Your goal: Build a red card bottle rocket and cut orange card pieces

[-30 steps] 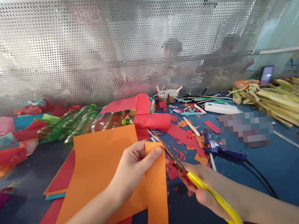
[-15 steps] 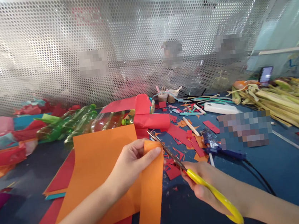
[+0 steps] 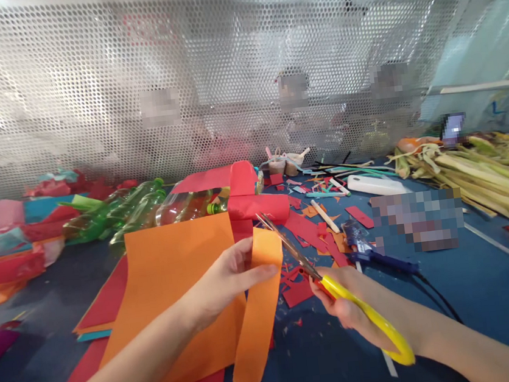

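My left hand pinches a long orange paper strip near its top, and the strip hangs down and curls at its lower end. Behind it lies the large orange sheet that the strip sits against. My right hand grips yellow-handled scissors. Their blades point up and left, with the tips just right of the strip's top edge. The blades look nearly closed.
Red paper sheets lie under the orange one. Green plastic bottles, a red paper roll, paper scraps, a blue glue gun with cord and plant stalks cover the blue table. A perforated metal screen stands behind.
The strip has come free of the sheet and now hangs curled from my left hand. The scissors have moved slightly right and up past its top edge.
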`<act>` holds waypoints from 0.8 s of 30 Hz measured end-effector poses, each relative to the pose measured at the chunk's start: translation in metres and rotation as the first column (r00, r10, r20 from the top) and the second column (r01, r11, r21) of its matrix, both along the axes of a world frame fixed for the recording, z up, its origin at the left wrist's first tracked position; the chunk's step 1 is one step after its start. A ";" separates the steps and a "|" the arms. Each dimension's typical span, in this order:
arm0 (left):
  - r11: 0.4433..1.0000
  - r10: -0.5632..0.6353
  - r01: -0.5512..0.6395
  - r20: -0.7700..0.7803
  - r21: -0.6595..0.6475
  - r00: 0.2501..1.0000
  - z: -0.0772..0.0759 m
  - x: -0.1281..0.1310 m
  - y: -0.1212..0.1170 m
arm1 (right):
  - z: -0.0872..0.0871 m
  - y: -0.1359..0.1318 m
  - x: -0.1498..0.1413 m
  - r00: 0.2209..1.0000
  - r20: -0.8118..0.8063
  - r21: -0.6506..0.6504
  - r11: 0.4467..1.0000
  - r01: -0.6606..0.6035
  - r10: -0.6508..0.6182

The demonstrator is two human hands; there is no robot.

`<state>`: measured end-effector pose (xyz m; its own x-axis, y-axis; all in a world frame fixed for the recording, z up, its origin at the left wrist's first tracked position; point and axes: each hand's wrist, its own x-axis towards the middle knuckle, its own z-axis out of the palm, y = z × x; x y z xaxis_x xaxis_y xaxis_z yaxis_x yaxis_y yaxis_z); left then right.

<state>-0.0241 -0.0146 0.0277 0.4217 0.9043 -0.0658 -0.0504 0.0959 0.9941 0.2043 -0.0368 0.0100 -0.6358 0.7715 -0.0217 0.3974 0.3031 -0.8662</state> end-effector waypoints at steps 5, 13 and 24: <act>0.997 0.019 -0.020 -0.025 -0.070 1.000 -0.003 -0.003 0.001 | -0.002 0.004 0.005 1.000 -0.012 0.047 0.999 -0.011 0.012; 0.909 0.339 -0.274 -0.175 0.314 0.924 0.002 -0.005 0.004 | -0.013 0.007 0.005 0.999 -0.043 0.102 0.994 0.030 -0.025; 0.964 -0.077 0.196 -0.513 0.182 0.855 -0.016 0.030 -0.039 | 0.000 0.003 -0.005 0.996 -0.091 0.173 0.984 0.035 -0.020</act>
<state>0.0063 -0.0540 0.0115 0.5064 0.8556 -0.1070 0.4528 -0.1582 0.8775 0.1992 -0.0335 0.0099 -0.6078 0.7757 0.1698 0.3317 0.4423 -0.8332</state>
